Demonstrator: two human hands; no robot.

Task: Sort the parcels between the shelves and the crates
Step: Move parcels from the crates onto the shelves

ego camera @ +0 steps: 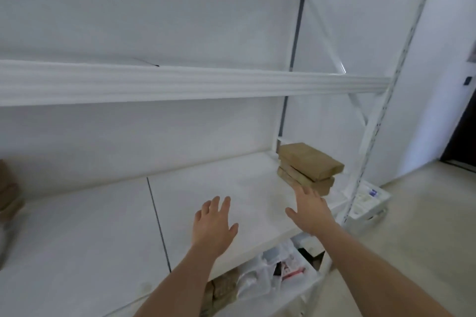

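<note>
Up at about two o'clock from frame centre, stack of flat brown parcels (309, 165), three or four rectangular slabs in matte kraft-paper wrap, edges slightly skewed one over another, sitting at the right end of the white shelf board (231, 195), close to the rack's rear corner. Smooth, pale, faintly glossy board, split by a thin dark seam running from ten o'clock toward six.

Just below the stack, right hand (310, 211), fingers straight and spread, tips reaching the lower front corner of the pile; touching or merely close, hard to say through the motion blur. Nothing held. Left hand (213, 224) at about six o'clock, well apart from the parcels, palm down over the board, fingers extended and a little fanned, gripping nothing. Both forearms bare.

Above, ribbed white metal beam (195, 83) crossing the view at nine-to-three, fronting the upper shelf. At three o'clock, perforated white upright (371, 147) with diagonal bracing behind it.

Under the board at five o'clock, white crate (304, 288) with crinkled clear and white plastic mailer bags (260, 275), one showing red print, and beside them a few brown wrapped packets (224, 288). Further at four o'clock, second white crate (371, 201) on the beige floor, contents pale and indistinct. At far nine o'clock, blurred brown bundle (9, 190) at the frame edge.
</note>
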